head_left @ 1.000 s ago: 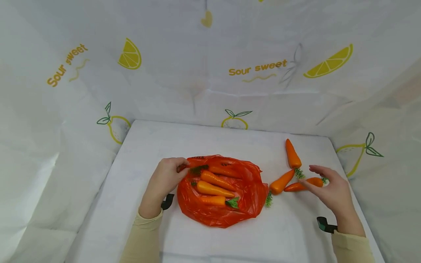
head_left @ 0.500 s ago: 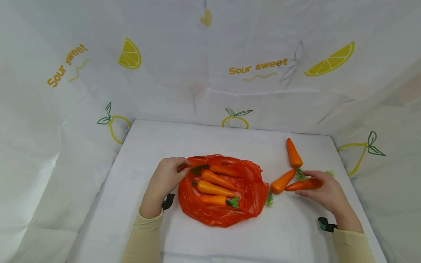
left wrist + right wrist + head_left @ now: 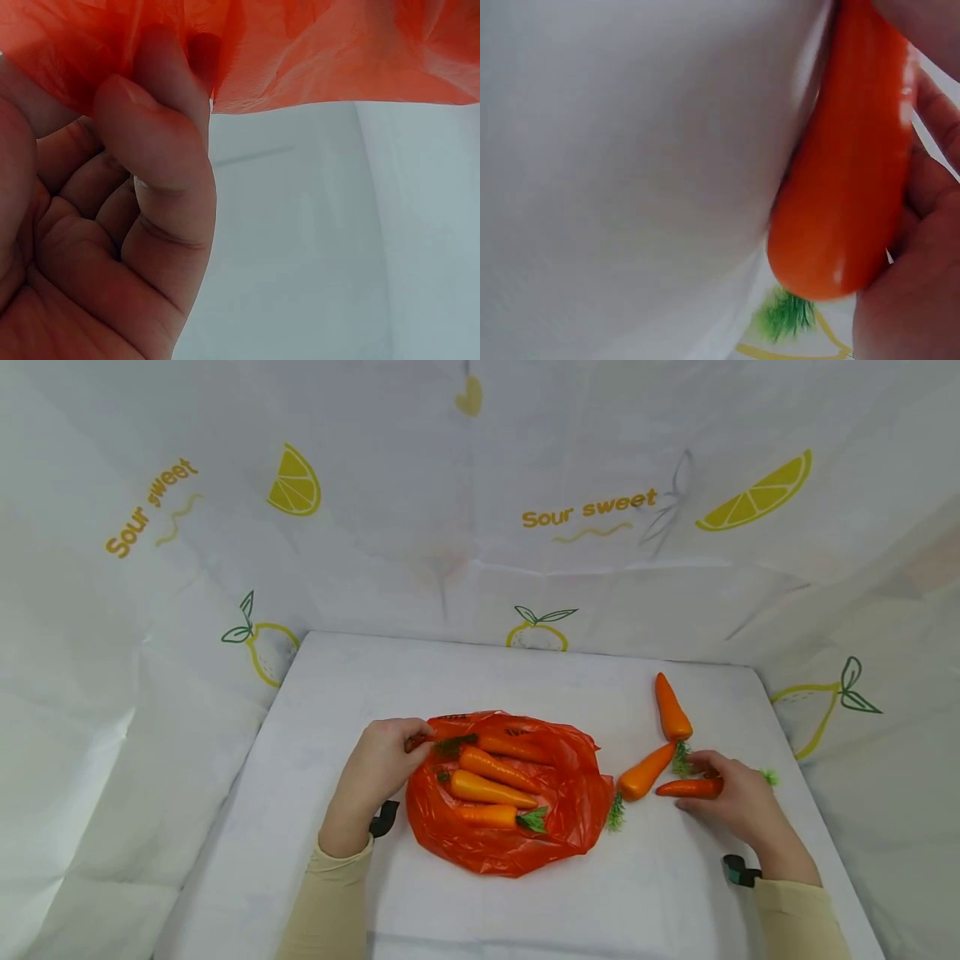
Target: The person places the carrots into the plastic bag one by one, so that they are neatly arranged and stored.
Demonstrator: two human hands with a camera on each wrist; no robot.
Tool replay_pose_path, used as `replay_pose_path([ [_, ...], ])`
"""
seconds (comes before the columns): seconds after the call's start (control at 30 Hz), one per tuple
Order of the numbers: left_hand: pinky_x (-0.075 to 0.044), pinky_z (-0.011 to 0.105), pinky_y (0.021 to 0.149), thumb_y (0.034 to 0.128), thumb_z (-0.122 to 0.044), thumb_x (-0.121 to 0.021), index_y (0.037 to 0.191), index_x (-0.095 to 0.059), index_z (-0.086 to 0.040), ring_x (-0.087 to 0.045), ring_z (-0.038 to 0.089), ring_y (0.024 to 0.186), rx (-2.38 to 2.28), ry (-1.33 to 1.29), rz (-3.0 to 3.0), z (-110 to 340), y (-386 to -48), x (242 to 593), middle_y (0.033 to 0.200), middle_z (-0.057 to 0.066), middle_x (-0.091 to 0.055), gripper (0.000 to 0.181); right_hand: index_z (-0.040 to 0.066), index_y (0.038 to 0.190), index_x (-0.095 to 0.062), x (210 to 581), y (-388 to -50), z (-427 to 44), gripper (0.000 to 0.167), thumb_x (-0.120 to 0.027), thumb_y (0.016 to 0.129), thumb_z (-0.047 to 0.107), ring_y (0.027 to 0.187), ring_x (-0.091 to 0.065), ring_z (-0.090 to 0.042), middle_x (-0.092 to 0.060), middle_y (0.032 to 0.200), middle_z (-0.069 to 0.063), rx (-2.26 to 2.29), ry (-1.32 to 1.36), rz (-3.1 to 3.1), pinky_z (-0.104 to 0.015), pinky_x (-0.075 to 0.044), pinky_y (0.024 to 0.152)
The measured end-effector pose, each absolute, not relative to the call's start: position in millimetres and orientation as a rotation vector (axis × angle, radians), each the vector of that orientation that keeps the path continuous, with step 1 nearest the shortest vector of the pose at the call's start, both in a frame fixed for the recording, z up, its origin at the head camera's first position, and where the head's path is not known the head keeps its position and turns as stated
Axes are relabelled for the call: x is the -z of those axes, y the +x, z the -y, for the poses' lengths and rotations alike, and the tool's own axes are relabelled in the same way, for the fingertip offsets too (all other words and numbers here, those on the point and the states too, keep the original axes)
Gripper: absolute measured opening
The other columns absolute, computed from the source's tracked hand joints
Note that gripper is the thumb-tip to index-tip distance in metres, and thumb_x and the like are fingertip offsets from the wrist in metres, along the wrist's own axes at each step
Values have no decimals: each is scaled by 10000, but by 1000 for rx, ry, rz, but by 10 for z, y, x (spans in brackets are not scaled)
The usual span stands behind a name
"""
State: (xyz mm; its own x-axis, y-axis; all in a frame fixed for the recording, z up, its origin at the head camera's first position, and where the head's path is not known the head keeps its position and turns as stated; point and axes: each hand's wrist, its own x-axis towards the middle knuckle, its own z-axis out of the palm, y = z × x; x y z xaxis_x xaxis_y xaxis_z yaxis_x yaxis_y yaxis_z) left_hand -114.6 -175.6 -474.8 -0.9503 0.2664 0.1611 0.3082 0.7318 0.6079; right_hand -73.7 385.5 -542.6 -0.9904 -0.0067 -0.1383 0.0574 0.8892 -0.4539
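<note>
My left hand (image 3: 380, 762) pinches the left rim of a red plastic bag (image 3: 510, 853); in the left wrist view its thumb and finger meet on the thin film (image 3: 300, 52). Inside the wide bag mouth lie several orange carrots (image 3: 491, 791) with green tops. At the right, my right hand (image 3: 738, 802) holds a carrot (image 3: 690, 788) whose pointed end faces the bag. The right wrist view shows this carrot (image 3: 847, 165) large, its thick end and green top downward, between thumb and fingers. Two more carrots lie near, one (image 3: 647, 772) by the bag and one (image 3: 671, 706) farther back.
A white table (image 3: 555, 910) carries everything. White sheeting (image 3: 420, 527) with lemon prints stands behind it and on both sides. The two loose carrots meet just left of my right hand, between it and the bag.
My right hand came down over the rightmost carrot, took hold of it, and shifted it slightly to the right. My left hand and the bag stay where they were.
</note>
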Motion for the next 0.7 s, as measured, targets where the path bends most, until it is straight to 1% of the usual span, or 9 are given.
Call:
replay_pose_path([
  [0.1,-545,273,676,1000,-91,-819,1062,-849,-96,-598,116,740,1020,-480,2862,1752,-1145,4746,890,-14,-772,69,55,1438,-621,5467,-721,-3855,771,-1001,838,354,988,-683,-311,-770,1172,-185,672,53,-2924,-418,-575,819],
  [0.17,-535,271,665,999,-92,-817,1057,-849,-95,-588,124,730,1019,-479,2858,1750,-1145,4746,850,-26,-744,66,60,1400,-628,5472,-706,-3847,721,-994,848,345,965,-683,-300,-772,1140,-174,657,54,-2937,-405,-567,814],
  [0.2,-531,268,660,1000,-95,-818,1055,-850,-96,-585,124,725,1018,-477,2857,1751,-1145,4747,837,-33,-733,64,62,1381,-640,5469,-699,-3841,689,-988,857,343,962,-680,-300,-772,1139,-171,648,54,-2944,-416,-571,819],
  [0.3,-525,262,654,998,-89,-818,1051,-851,-99,-582,125,718,1013,-478,2851,1753,-1147,4753,823,-43,-724,63,55,1338,-689,5450,-684,-3826,633,-974,872,373,1009,-653,-345,-758,1207,-215,632,62,-2934,-514,-587,871],
  [0.4,-527,262,653,997,-91,-820,1052,-850,-99,-583,122,718,1015,-483,2846,1754,-1148,4755,832,-44,-733,63,52,1348,-721,5425,-668,-3815,664,-964,870,442,1083,-625,-413,-728,1311,-265,619,93,-2910,-630,-574,944],
  [0.47,-525,262,654,996,-89,-821,1055,-848,-98,-579,118,719,1017,-488,2846,1756,-1149,4760,832,-41,-732,65,55,1376,-717,5416,-653,-3815,699,-953,873,480,1131,-614,-443,-708,1362,-283,616,115,-2898,-675,-551,981],
  [0.57,-520,263,650,993,-94,-827,1054,-847,-104,-573,118,719,1017,-493,2846,1754,-1146,4757,819,-44,-717,65,72,1403,-709,5397,-628,-3821,718,-935,885,516,1169,-605,-465,-691,1402,-291,615,133,-2906,-697,-529,997],
  [0.63,-518,262,648,990,-94,-831,1048,-846,-109,-571,119,715,1013,-495,2843,1754,-1146,4756,811,-46,-711,62,85,1402,-714,5373,-607,-3821,696,-929,895,510,1175,-605,-468,-690,1410,-290,618,132,-2927,-693,-523,988],
  [0.7,-518,263,645,988,-95,-834,1043,-846,-114,-571,120,712,1011,-496,2839,1752,-1143,4751,809,-50,-711,59,90,1384,-726,5339,-590,-3818,653,-940,896,467,1152,-616,-458,-706,1387,-284,621,123,-2959,-672,-527,961],
])
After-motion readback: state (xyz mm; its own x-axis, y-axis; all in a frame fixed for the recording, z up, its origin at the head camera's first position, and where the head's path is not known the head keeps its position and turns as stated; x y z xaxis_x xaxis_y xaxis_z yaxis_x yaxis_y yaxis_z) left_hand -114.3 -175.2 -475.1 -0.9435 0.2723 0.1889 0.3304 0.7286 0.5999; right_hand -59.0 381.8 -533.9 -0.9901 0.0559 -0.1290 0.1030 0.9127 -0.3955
